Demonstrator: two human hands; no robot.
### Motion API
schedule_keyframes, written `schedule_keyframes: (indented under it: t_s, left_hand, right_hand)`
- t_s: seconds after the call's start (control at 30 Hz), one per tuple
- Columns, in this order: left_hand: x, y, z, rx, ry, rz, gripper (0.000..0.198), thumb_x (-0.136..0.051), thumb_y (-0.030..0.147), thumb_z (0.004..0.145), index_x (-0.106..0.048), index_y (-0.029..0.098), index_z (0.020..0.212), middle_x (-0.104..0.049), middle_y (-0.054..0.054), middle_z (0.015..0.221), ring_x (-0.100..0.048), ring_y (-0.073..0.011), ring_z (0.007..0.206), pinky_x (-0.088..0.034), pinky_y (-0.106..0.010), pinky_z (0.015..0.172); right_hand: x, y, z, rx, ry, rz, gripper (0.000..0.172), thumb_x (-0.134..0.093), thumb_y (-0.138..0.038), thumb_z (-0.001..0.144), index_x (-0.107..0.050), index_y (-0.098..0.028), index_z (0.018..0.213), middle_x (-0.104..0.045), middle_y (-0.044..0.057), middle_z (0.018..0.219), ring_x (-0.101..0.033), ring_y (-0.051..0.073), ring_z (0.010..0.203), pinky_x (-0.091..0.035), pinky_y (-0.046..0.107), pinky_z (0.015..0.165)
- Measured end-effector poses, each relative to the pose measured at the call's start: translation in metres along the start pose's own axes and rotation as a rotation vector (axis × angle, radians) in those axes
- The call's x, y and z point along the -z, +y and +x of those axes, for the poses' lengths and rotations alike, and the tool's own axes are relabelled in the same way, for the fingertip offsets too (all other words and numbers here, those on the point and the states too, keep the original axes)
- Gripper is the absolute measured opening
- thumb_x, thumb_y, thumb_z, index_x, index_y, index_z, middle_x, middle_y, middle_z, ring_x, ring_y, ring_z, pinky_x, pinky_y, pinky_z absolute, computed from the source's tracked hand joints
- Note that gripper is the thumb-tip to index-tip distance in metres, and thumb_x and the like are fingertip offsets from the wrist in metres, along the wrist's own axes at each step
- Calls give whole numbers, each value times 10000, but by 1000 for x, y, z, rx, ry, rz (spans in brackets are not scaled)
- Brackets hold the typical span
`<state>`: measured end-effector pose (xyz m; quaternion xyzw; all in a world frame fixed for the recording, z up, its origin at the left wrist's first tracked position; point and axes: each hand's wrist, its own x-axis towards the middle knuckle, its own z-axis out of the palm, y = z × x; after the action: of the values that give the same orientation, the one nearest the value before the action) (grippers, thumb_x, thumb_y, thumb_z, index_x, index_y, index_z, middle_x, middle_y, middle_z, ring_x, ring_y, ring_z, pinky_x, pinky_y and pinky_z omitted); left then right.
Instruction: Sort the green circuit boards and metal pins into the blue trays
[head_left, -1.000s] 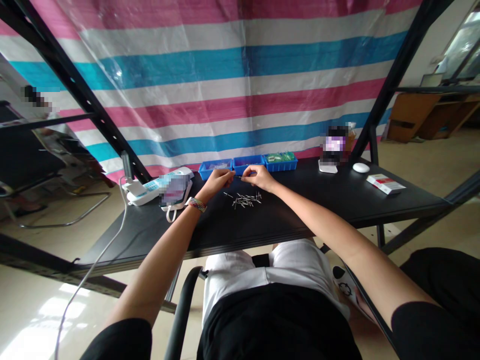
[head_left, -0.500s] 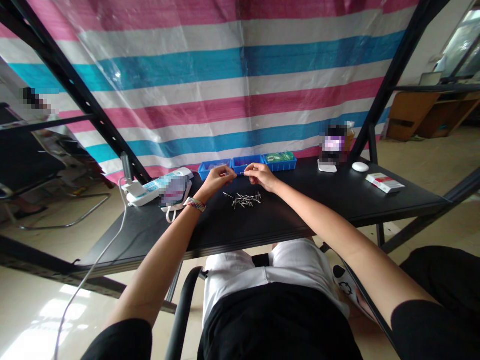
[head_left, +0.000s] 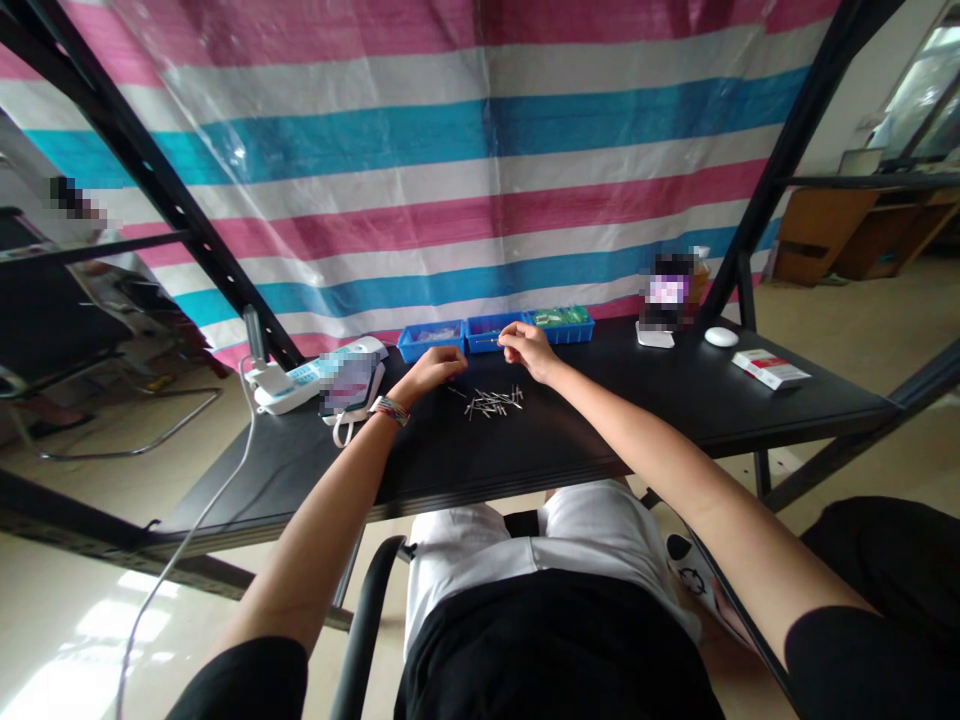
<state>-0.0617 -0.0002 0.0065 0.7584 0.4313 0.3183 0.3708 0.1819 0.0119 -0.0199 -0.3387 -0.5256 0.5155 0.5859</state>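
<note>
My right hand point(head_left: 526, 352) is closed in a pinch on a small thin rod point(head_left: 493, 341), whose pale tip points left in front of the middle blue bin point(head_left: 484, 343). My left hand point(head_left: 436, 370) hovers low over the desk with its fingers curled downward; whatever is between its fingertips is hidden. Just under those fingertips lies a single thin piece point(head_left: 457, 391). Between and below both hands, a loose pile of thin silvery rods point(head_left: 491, 403) is spread on the black desk point(head_left: 570, 430).
Behind my hands stand a left blue bin point(head_left: 429, 347) with clear small parts and a right blue bin point(head_left: 562, 333) with green packets. A power strip point(head_left: 330, 368) is at left. A white mouse point(head_left: 721, 336) and a small box point(head_left: 771, 368) lie at right.
My left hand has come away from the right one, moving down and slightly left toward the desk. My right hand has shifted slightly right and still holds the thin rod.
</note>
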Motion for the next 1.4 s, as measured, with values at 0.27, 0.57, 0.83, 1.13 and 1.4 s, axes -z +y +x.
schedule_keyframes:
  t_s: [0.27, 0.57, 0.83, 1.13, 1.4]
  left_hand:
    - [25, -7, 2, -39, -283, 294, 174, -781, 329, 652, -834, 235, 788, -774, -23, 753, -676, -193, 675, -485, -270, 633]
    - [22, -5, 1, -67, -367, 200, 121, -845, 333, 610, -823, 253, 697, -763, -16, 677, -656, -173, 573, -471, -251, 575]
    - [22, -9, 3, -44, -71, 129, 217, -819, 360, 627, -829, 201, 773, -742, -32, 677, -623, -167, 587, -464, -265, 573]
    - [4, 21, -6, -227, 99, -232, 369, -912, 470, 725, -724, 170, 832, -798, -99, 916, -763, -233, 904, -592, -367, 886]
    - [-8, 20, -5, -186, 276, -255, 522, -991, 605, 600, -751, 179, 782, -814, -113, 936, -750, -262, 926, -595, -409, 909]
  right_hand:
    - [18, -1, 24, 162, 288, -237, 240, -788, -382, 770, -767, -188, 909, -788, 41, 815, -527, 92, 442, -396, 226, 403]
    - [10, -4, 4, 243, 172, -458, 176, -664, -304, 865, -795, -187, 863, -806, 47, 871, -539, 90, 444, -429, 224, 441]
    - [3, -4, -7, 186, 146, -444, 163, -623, -234, 841, -776, -180, 823, -779, 31, 824, -549, 86, 436, -440, 227, 454]
    - [-1, -7, -8, 93, -54, -318, 132, -714, -296, 825, -778, -181, 817, -787, 36, 797, -555, 95, 436, -413, 218, 411]
    - [-7, -14, -13, -24, -214, -235, 172, -774, -335, 831, -762, -171, 779, -787, 47, 757, -605, 100, 468, -450, 197, 438]
